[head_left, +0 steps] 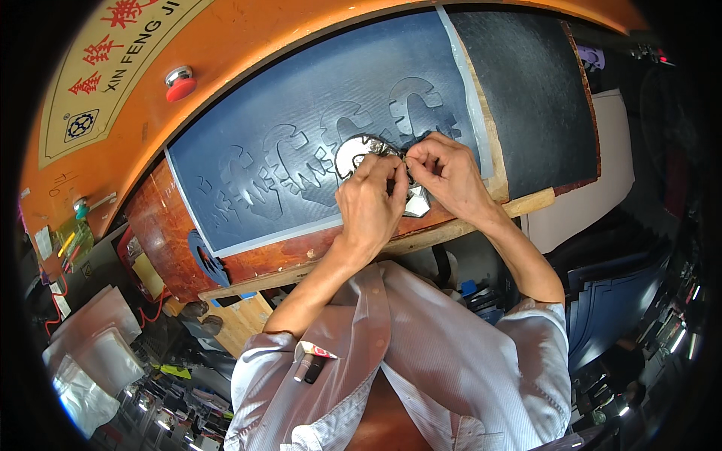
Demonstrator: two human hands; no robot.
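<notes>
A dark blue sheet [301, 68] of leather-like material lies on the work surface, with a row of curved, toothed outlines [289, 154] pressed or cut into it. Over its right part is a shiny metal cutting die [347, 156], partly covered by my hands. My left hand [370, 197] is closed in a pinch at the die's right side. Facing it, my right hand [453, 177] pinches too, its fingertips almost meeting the left ones. Whatever sits between the fingertips is too small and hidden to name. A bright metal part [417, 201] shows just below them.
An orange machine body [135, 143] with a red push button [180, 84] borders the far left. Right of the sheet is a black board [526, 90]. A toothed blue piece [204, 255] rests at the left wooden edge. Dark blue sheets [617, 301] are stacked at lower right.
</notes>
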